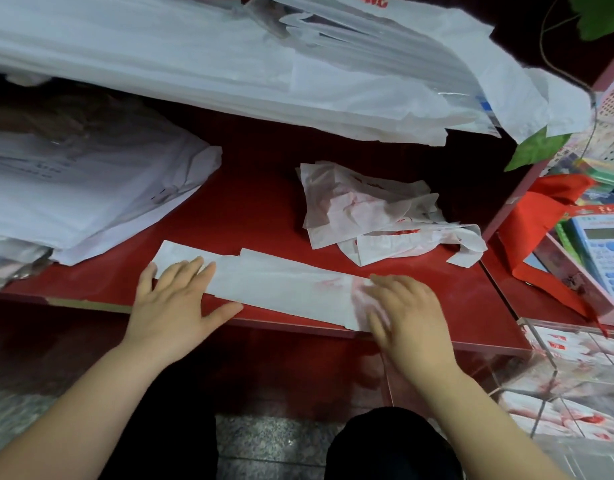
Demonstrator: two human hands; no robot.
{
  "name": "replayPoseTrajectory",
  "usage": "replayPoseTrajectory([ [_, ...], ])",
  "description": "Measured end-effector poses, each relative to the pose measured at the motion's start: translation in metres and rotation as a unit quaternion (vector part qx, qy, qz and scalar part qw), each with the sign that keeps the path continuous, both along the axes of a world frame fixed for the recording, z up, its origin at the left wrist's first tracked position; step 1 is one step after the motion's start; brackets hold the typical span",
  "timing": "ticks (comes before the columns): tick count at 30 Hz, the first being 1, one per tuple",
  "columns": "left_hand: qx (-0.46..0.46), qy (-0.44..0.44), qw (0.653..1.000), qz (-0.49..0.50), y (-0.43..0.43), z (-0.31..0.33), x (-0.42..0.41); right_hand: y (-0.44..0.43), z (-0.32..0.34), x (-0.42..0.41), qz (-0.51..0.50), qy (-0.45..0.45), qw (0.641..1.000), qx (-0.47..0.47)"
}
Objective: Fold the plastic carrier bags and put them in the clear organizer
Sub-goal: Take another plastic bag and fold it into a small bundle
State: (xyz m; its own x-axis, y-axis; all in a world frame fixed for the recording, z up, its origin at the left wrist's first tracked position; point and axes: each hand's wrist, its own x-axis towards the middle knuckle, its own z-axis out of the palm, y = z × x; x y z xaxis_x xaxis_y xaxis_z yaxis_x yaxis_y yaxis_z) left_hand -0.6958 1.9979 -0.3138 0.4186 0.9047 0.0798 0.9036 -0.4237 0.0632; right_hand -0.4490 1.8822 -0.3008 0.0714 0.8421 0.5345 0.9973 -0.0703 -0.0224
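The clear organizer point(555, 374) at lower right holds folded bags point(558, 414), white with red print, in its compartments. Behind it a pink tray point(607, 306) holds a calculator point(601, 258). On the red shelf point(264, 188) a strip point(281, 285), a bag folded long, lies along the front edge. The left hand point(174, 299) presses its left end with flat, spread fingers. The right hand point(406, 313), blurred, lies straight-fingered on its right end. Crumpled bags point(368, 216) lie just behind it, with flat stacks point(84, 188) at left. The floor point(271, 441) is grey stone.
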Motion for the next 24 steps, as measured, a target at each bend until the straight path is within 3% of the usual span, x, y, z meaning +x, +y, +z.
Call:
replayPoseTrajectory([
  [3, 0.053, -0.038, 0.994, -0.086, 0.001, -0.011, -0.027, -0.006, -0.004, -0.017, 0.03, -0.061, 0.996, -0.054],
  [8, 0.159, -0.167, 0.957, -0.178, 0.008, -0.022, -0.054, -0.003, -0.009, 0.0, -0.027, -0.099, 0.986, -0.13],
  [14, 0.215, -0.21, 0.919, -0.254, 0.009, -0.029, -0.053, 0.006, 0.008, 0.007, -0.074, -0.072, 0.954, -0.282],
  [17, 0.22, -0.227, 0.907, -0.279, 0.003, -0.024, -0.049, 0.0, -0.001, -0.002, -0.076, -0.107, 0.972, -0.196],
  [21, 0.232, -0.216, 0.893, -0.319, -0.011, -0.016, -0.037, 0.003, -0.024, -0.051, 0.05, -0.056, 0.997, 0.013],
  [24, 0.237, -0.222, 0.873, -0.363, -0.03, -0.009, -0.024, 0.013, -0.036, -0.081, 0.078, -0.014, 0.996, 0.035],
])
